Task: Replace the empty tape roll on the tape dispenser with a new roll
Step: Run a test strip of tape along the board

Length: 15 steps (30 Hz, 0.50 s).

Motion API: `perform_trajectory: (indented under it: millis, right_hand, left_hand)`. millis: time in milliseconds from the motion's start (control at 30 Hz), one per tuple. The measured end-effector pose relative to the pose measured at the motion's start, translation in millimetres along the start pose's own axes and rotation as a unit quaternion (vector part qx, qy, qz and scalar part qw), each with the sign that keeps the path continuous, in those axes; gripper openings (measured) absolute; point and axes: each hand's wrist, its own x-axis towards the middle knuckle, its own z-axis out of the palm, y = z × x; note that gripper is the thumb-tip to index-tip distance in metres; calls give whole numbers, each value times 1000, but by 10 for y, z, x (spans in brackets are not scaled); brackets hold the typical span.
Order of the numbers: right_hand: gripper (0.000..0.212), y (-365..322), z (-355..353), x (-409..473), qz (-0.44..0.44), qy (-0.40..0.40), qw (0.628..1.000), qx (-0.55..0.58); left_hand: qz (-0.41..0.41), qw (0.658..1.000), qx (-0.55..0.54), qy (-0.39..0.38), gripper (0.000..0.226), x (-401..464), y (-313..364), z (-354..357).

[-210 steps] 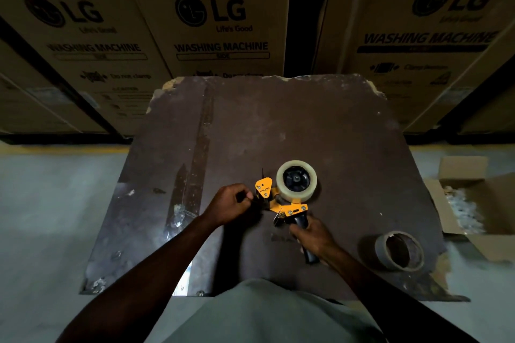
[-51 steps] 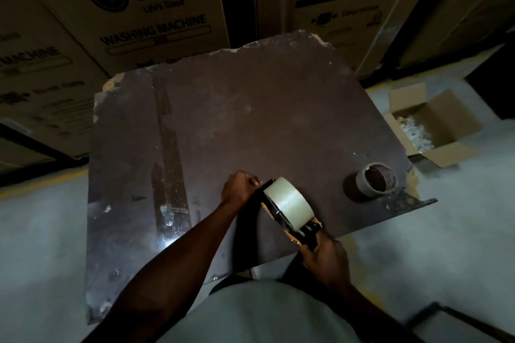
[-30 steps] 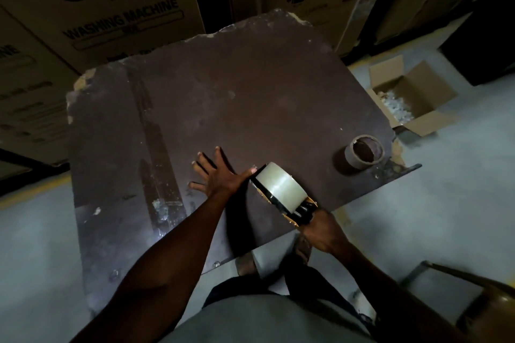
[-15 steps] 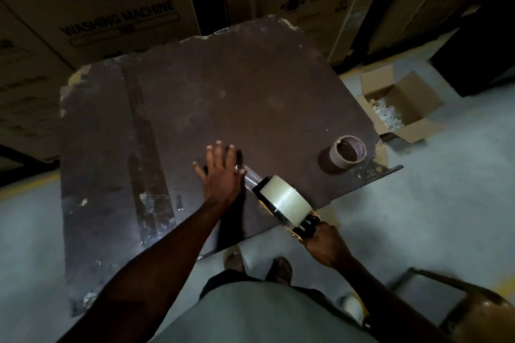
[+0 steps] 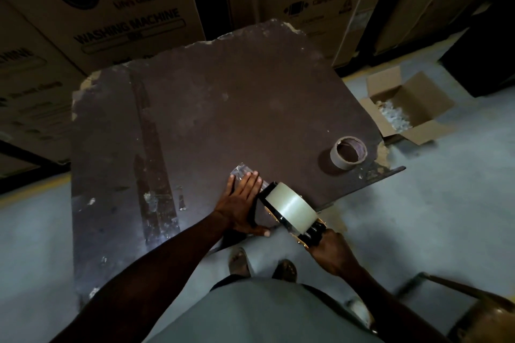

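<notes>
L hand (image 5: 239, 205) flat, fingers spread, palm down; R hand (image 5: 330, 252) in closed grip, arm bent.

Worn dark board (image 5: 250, 97) fills mid-frame, chipped edges, pale streaks lower left. LG washing-machine cartons (image 5: 106, 3) stacked across the top. Open box (image 5: 409, 103) with white filler on grey floor (image 5: 418, 203), right. Chair (image 5: 479, 312) at lower right corner.

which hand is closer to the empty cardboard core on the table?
Right, narrowly. The right hand grips the dispenser handle off the table's near edge, below the empty core. The left hand lies flat on the tape strip, further left.
</notes>
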Motion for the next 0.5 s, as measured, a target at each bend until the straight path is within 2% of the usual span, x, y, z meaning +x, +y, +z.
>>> perform_trajectory:
  millis: [67,133,300,400,433,500]
  right_hand:
    - [56,293,104,77,3,-5,1000,-3]
    - [58,432,122,48,-4,-7,1000,-26]
    - [53,351,-25,-218,-22,7,1000,-12]
    - [38,269,-87,-316,-41,4,999,3]
    - [35,252,-98,-332,-43,3,999,2]
    - [29,236,-120,-362,-50,10,999,1]
  left_hand:
    - [-2,1000,9,3,157,-7,39,7]
    - [16,999,20,21,153,-7,113,16]
    - [101,993,45,43,98,76,330,181]
    - [148,986,78,28,62,70,398,274]
    - [156,984,81,25,57,59,408,273]
    - [160,984,78,26,61,31,428,221]
